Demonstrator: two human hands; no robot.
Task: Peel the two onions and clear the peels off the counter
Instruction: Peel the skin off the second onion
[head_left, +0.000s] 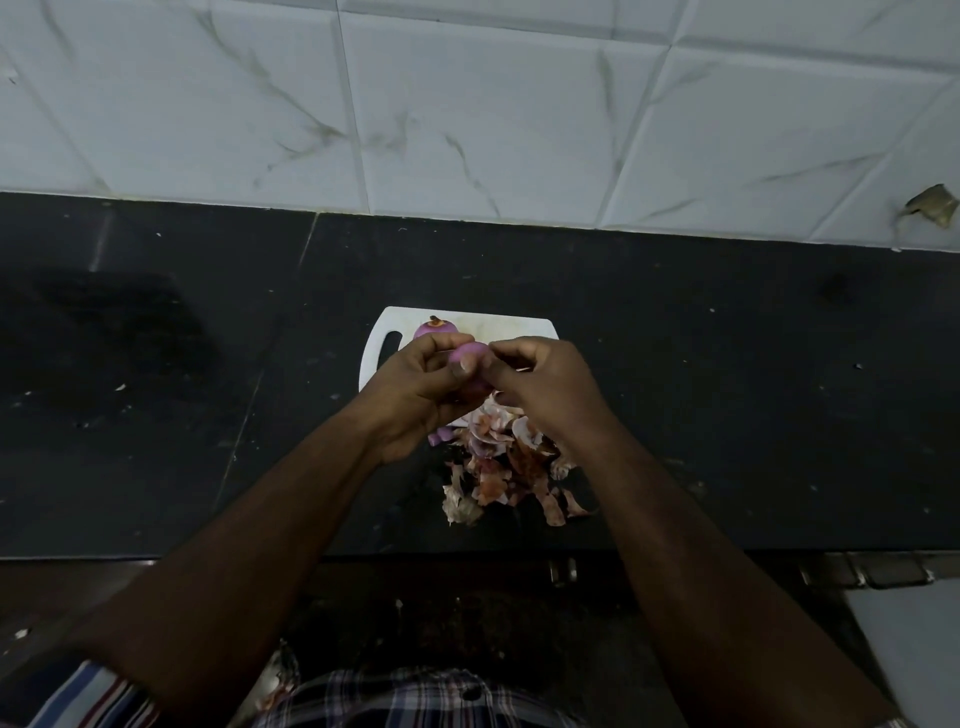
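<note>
- The left hand (426, 387) curls round a purple onion (475, 358), held above the white cutting board (382, 358).
- The right hand (540, 382) pinches at the onion's skin.
- A second, peeled onion (435, 328) sits on the board.
- A heap of peels (511, 467) lies on the dark worktop (727, 389), just below the hands.

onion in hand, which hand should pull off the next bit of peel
Right, probably. The left hand already cradles the onion from below, while the right hand sits at its top, fingertips pinching at the skin, above the peels.
</note>
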